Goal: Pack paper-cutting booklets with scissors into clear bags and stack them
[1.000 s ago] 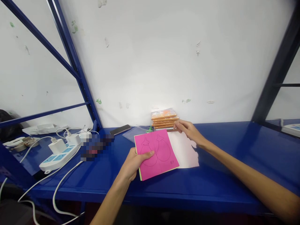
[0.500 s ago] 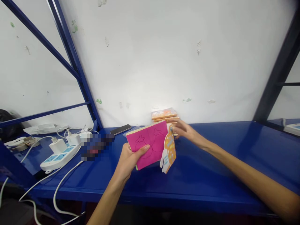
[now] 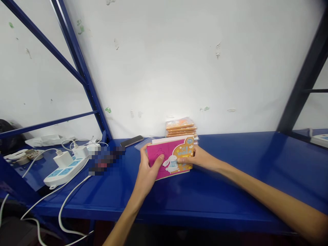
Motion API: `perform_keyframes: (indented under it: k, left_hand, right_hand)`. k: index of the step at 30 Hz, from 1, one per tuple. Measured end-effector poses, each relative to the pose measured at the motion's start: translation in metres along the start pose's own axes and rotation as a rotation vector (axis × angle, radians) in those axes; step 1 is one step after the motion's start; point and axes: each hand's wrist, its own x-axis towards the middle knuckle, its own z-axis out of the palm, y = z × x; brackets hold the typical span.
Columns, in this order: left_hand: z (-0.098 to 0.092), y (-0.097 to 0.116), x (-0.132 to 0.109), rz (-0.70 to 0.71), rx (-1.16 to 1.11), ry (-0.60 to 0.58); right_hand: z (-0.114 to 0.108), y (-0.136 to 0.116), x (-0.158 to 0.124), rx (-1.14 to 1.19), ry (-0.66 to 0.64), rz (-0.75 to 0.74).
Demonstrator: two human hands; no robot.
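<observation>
Between my two hands, above the blue shelf, is a paper booklet (image 3: 166, 145) with a magenta page and faint line drawings. An orange die-cut cover flap (image 3: 185, 155) with a white rabbit lies folded over its right part. My left hand (image 3: 150, 165) grips the left side, thumb on the magenta page and fingers behind. On the right edge, my right hand (image 3: 198, 158) pinches the booklet, its thumb pressing the flap by the rabbit. The fingers behind the pages are hidden. Just behind stands a stack of orange booklets (image 3: 180, 124), partly covered by the held one.
A dark phone (image 3: 132, 141) and a clear plastic sleeve (image 3: 142, 144) lie left of the stack. Further left are a white power strip (image 3: 66, 171) with chargers and cables, and a pixelated patch. Blue metal posts (image 3: 85, 75) rise beside the white wall.
My right hand has come down and closed on the booklet's right side. The orange flap, hanging outward before, now lies over the magenta page. The booklet has moved slightly right.
</observation>
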Motion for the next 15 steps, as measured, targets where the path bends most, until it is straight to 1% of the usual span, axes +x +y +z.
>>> perform_keyframes:
  k: [3,6,8,10,13,15]
  left_hand:
    - [0.009,0.0,-0.004,0.015,0.006,-0.025]
    - [0.013,-0.001,-0.005,-0.002,-0.01,-0.019]
    - [0.012,-0.003,-0.004,-0.03,-0.038,-0.028]
    - [0.01,-0.004,-0.002,-0.063,-0.058,-0.073]
    - [0.007,-0.007,-0.003,-0.127,-0.077,-0.155]
    - [0.006,-0.009,-0.004,-0.151,-0.097,-0.166]
  right_hand:
    - [0.005,0.003,-0.001,0.008,-0.016,-0.015]
    - [0.008,0.006,-0.001,0.023,-0.036,-0.038]
    - [0.008,0.007,0.0,0.036,-0.049,-0.055]
    - [0.007,0.008,0.0,0.029,-0.051,-0.058]
    - [0.007,0.011,0.0,0.003,-0.045,-0.019]
    - [0.007,0.012,0.0,0.008,-0.045,0.004]
